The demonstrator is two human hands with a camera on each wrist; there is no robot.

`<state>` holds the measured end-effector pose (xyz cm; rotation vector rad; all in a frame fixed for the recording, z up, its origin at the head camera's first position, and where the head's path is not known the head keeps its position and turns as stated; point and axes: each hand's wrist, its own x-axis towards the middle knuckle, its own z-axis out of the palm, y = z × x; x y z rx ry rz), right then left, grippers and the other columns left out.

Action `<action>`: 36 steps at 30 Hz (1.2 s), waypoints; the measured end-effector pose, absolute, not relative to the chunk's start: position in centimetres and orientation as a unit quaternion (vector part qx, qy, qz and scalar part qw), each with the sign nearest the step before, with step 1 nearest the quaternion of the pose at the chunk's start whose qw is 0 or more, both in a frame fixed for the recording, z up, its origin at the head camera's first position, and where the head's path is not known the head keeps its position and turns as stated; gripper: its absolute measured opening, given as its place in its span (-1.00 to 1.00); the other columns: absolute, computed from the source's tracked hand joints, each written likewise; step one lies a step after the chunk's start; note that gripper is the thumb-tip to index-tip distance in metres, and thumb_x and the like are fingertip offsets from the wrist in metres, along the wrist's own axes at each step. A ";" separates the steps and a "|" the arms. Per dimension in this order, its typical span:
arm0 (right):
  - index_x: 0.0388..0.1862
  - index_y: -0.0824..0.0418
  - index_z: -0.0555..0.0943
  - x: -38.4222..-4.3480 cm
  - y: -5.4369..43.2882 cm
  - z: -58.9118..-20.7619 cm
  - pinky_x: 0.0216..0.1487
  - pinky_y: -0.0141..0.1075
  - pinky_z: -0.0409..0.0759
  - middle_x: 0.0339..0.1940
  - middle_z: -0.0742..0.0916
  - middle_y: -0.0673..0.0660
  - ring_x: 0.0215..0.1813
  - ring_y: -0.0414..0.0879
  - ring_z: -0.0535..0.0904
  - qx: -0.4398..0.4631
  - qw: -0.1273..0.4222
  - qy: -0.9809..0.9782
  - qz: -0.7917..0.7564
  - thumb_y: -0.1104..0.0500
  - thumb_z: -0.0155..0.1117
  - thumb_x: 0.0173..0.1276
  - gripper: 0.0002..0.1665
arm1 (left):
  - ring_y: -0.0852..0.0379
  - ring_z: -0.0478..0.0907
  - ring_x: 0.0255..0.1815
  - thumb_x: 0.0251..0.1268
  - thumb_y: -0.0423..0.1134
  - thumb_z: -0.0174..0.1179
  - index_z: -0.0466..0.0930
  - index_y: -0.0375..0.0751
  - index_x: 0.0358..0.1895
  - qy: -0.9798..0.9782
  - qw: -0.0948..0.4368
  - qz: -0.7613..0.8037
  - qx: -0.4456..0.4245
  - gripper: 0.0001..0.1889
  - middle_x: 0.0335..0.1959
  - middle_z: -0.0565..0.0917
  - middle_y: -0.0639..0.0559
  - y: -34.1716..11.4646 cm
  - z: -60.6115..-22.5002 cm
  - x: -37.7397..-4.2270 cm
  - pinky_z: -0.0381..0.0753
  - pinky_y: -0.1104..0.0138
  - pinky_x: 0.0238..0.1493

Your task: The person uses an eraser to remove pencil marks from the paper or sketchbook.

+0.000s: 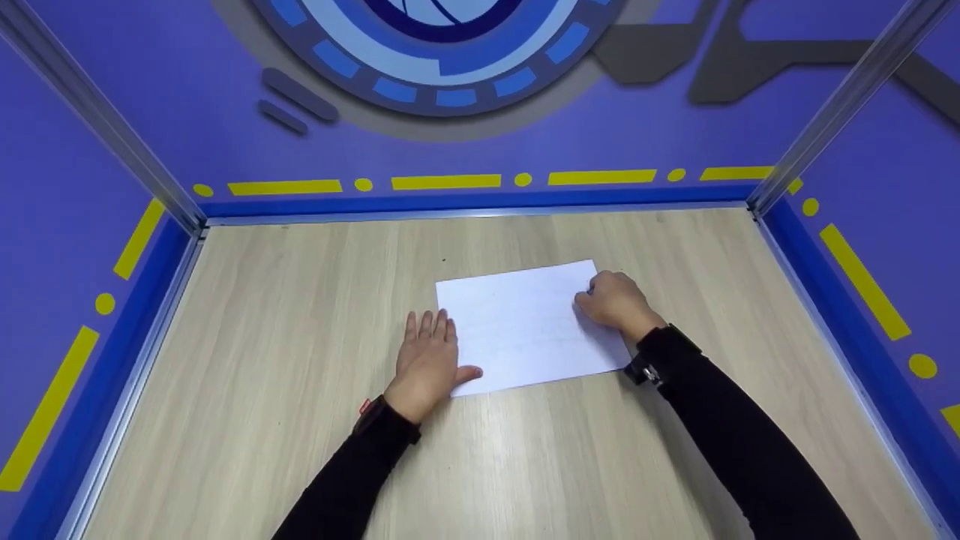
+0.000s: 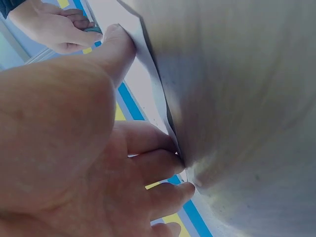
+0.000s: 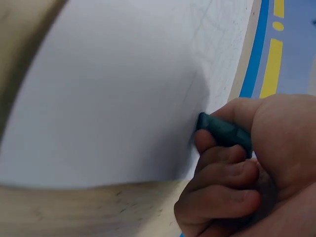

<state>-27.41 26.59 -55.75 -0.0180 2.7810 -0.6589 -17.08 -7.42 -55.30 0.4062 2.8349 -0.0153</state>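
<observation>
Since the white paper (image 1: 525,330) on the wooden table (image 1: 285,360) could slide, my left hand (image 1: 426,364) seems to steady its left edge, fingers straight and thumb on top, while my right hand (image 1: 616,304) pinches a green stick (image 3: 224,131) near the paper's right edge, tip inward.

Head view evenly bright, pale sheen on the bench (image 1: 525,457) at lower centre, soft shadow beside the right sleeve (image 1: 735,427), left wrist view dimmer and hazy, right wrist view soft, paper (image 3: 108,98) blurred and shaded
</observation>
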 end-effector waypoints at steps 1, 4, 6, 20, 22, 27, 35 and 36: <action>-0.30 0.34 0.64 -27.4 26.4 -55.7 -0.13 -0.10 0.50 -0.25 0.64 0.25 -0.15 0.14 0.55 -0.006 0.143 0.963 -0.228 -0.02 0.16 0.51 -0.58 | -0.24 0.10 0.87 0.47 0.54 0.14 0.20 -0.38 0.74 0.980 0.138 -0.005 0.141 0.15 0.81 0.20 -0.30 -7.5 -55.3 -17.1 -0.07 -0.16 0.89; -0.32 0.32 0.61 -27.3 25.8 -55.6 -0.21 -0.14 0.44 -0.28 0.61 0.25 -0.18 0.14 0.55 -0.008 0.155 0.958 -0.241 -0.03 0.14 0.53 -0.58 | -0.25 0.10 0.87 0.47 0.53 0.15 0.20 -0.39 0.74 0.980 0.140 -0.002 0.142 0.15 0.81 0.19 -0.30 -7.5 -55.4 -17.0 -0.08 -0.15 0.89; -0.29 0.30 0.61 -27.2 25.3 -55.6 -0.21 -0.18 0.41 -0.27 0.61 0.23 -0.19 0.10 0.54 -0.011 0.160 0.954 -0.252 -0.04 0.15 0.54 -0.58 | -0.25 0.09 0.87 0.47 0.53 0.15 0.20 -0.39 0.74 0.980 0.141 -0.002 0.142 0.15 0.81 0.19 -0.30 -7.5 -55.4 -17.0 -0.08 -0.15 0.89; -0.54 0.11 0.47 -26.5 14.9 -54.7 -0.29 -0.19 0.43 -0.47 0.51 0.04 -0.34 -0.01 0.47 -0.101 0.151 0.950 -0.252 0.06 0.24 0.51 -0.62 | -0.25 0.12 0.86 0.43 0.52 0.20 0.23 -0.41 0.73 0.981 0.132 0.005 0.141 0.16 0.80 0.22 -0.32 -7.8 -55.6 -17.2 -0.07 -0.15 0.89; -0.49 0.14 0.55 -26.3 12.9 -54.7 -0.22 -0.16 0.53 -0.44 0.59 0.07 -0.31 0.01 0.53 -0.121 0.153 0.948 -0.250 0.06 0.25 0.52 -0.65 | -0.26 0.14 0.85 0.42 0.52 0.21 0.24 -0.41 0.72 0.982 0.127 0.004 0.143 0.16 0.79 0.24 -0.32 -7.8 -55.5 -17.2 -0.06 -0.16 0.88; -0.39 0.23 0.67 -25.9 8.8 -55.0 -0.01 0.03 0.68 -0.38 0.71 0.16 -0.21 0.11 0.63 -0.164 0.157 0.942 -0.245 0.05 0.26 0.57 -0.65 | -0.25 0.17 0.84 0.41 0.53 0.20 0.28 -0.41 0.70 0.982 0.120 0.002 0.145 0.15 0.77 0.28 -0.32 -7.9 -55.5 -17.0 -0.03 -0.16 0.88; -0.42 0.18 0.61 -26.4 8.1 -56.5 0.05 0.07 0.63 -0.31 0.71 0.18 -0.04 0.14 0.64 -0.155 0.135 0.953 -0.224 0.04 0.26 0.54 -0.68 | -0.23 0.17 0.84 0.43 0.53 0.17 0.28 -0.40 0.70 0.982 0.120 -0.003 0.143 0.14 0.78 0.27 -0.29 -7.5 -55.4 -17.1 -0.03 -0.16 0.88; -0.42 0.19 0.60 -26.2 8.4 -55.9 0.10 0.10 0.63 -0.30 0.72 0.19 -0.01 0.16 0.65 -0.151 0.136 0.953 -0.222 0.05 0.27 0.54 -0.68 | -0.23 0.16 0.85 0.44 0.53 0.16 0.26 -0.39 0.71 0.982 0.122 -0.004 0.142 0.14 0.79 0.26 -0.28 -7.5 -55.4 -17.1 -0.05 -0.16 0.88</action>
